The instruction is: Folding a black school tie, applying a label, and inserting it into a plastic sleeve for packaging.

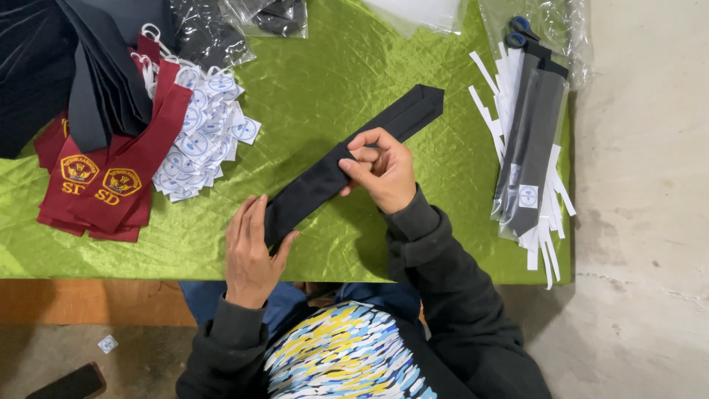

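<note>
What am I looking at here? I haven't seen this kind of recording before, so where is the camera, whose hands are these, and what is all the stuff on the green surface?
There is no machine here. The single picture comes from a camera worn on a person's head, looking straight down at their own two bare hands over a table covered with a shiny green cloth.

Both hands hold one black necktie that lies slanted across the cloth. The left hand rests on its lower end; the right hand pinches it near the middle.

To the left lie maroon ties with yellow emblems, a heap of small white round-printed labels and dark folded fabric. To the right, grey ties in clear sleeves sit on white paper strips, with blue-handled scissors above them.
</note>
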